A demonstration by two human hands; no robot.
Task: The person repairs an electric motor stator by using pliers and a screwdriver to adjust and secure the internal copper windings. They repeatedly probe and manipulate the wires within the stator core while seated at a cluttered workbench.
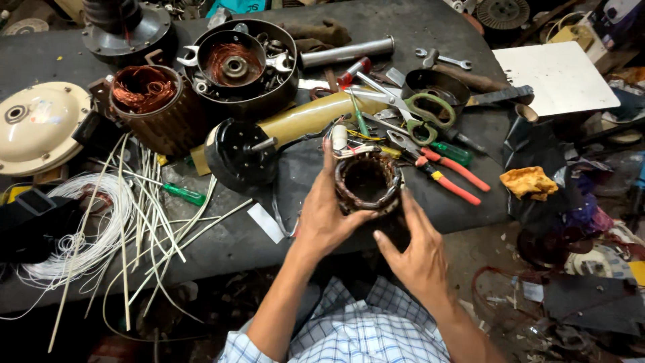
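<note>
Both hands, left [327, 218] and right [416, 252], grip the dark round motor stator [367, 183], orange-handled pliers [443, 176] and green-handled scissors [410, 107] crowding the table [282, 235] just beyond.

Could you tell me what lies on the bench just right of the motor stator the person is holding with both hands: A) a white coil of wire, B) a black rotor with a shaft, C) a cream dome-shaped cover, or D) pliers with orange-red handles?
D: the pliers with orange-red handles lie just right of the stator, which the left hand and right hand cradle; the other three sit off to the left.
</note>
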